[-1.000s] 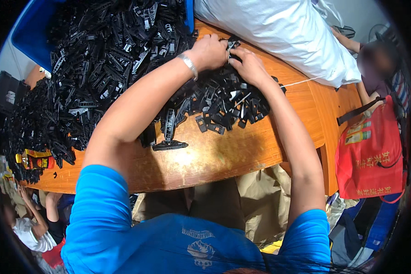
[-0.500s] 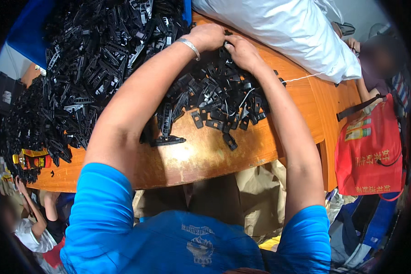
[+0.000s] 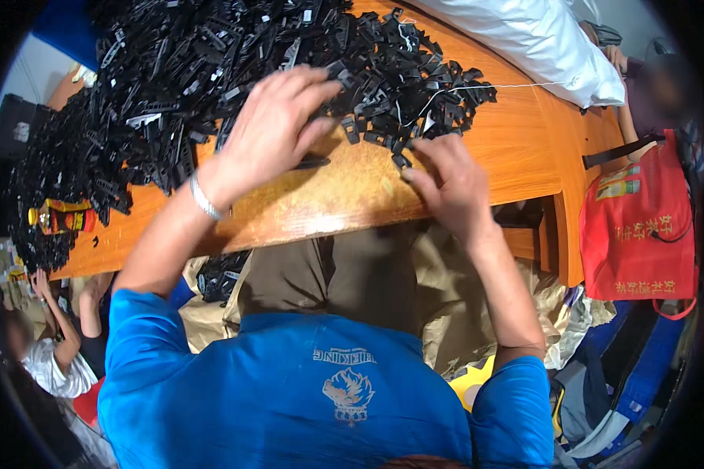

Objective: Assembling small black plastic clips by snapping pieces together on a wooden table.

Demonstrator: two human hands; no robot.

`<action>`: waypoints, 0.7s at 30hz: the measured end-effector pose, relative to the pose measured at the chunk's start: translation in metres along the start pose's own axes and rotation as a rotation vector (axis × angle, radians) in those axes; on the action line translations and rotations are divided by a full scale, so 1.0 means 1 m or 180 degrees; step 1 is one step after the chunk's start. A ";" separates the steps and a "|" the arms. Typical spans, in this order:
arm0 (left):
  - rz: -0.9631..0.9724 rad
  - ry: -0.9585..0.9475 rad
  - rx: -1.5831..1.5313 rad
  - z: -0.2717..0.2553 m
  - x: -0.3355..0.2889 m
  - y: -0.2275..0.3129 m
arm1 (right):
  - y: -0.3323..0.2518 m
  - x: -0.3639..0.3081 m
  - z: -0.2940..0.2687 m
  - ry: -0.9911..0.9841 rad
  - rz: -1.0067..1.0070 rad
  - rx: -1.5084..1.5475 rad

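My left hand (image 3: 278, 117), with a silvery bracelet at the wrist, hovers over the near edge of a large heap of long black plastic parts (image 3: 172, 62). Its fingers are stretched out and the thumb stands apart; I see nothing held in it. To the right lies a looser pile of small black plastic clips (image 3: 422, 74). At this pile's near edge my right hand (image 3: 457, 184) has its thumb and fingertips at either end of one small black plastic clip (image 3: 401, 160), in a pinch. Part of a dark piece shows beneath my left hand.
A white sack (image 3: 524, 39) lies at the back right, its white string trailing into the clips. A red bag (image 3: 641, 227) hangs at the right by a person. A yellow-labelled bottle (image 3: 62, 217) lies at the left. The wooden table's edge (image 3: 328, 227) curves before me.
Both hands have come back from the far side of the clips and moved apart, left hand to the left, right hand to the near clips. The view has tilted, and more clips now show.
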State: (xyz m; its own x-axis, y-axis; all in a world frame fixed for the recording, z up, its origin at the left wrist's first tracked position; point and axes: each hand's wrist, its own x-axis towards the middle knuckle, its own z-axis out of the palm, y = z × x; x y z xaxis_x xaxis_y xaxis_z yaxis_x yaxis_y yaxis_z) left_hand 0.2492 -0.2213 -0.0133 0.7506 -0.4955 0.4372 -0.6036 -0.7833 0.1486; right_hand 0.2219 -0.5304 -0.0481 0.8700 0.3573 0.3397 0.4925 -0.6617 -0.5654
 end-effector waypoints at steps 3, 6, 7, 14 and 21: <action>-0.0418 -0.0055 -0.0001 -0.003 -0.059 0.029 | -0.009 -0.010 0.025 -0.0084 -0.0046 -0.0109; -0.0630 0.0278 -0.0111 0.012 -0.089 0.042 | -0.011 0.008 0.042 0.0123 -0.0086 -0.0385; -0.0659 0.0279 -0.0092 0.017 -0.092 0.043 | -0.010 0.015 0.049 0.0107 -0.0109 -0.0366; -0.0904 0.0750 -0.0119 0.028 -0.098 0.042 | -0.025 0.027 0.062 0.0485 -0.0256 -0.0162; -0.0722 0.0735 -0.0190 0.021 -0.117 0.057 | -0.048 -0.012 0.072 0.0335 -0.0006 0.1002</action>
State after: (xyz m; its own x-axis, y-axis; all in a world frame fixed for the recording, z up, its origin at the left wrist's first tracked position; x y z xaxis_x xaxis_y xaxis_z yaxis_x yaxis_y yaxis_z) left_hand 0.1324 -0.2161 -0.0747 0.7911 -0.2073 0.5755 -0.4478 -0.8372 0.3140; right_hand 0.1896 -0.4554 -0.0796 0.8701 0.2772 0.4074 0.4911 -0.4192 -0.7636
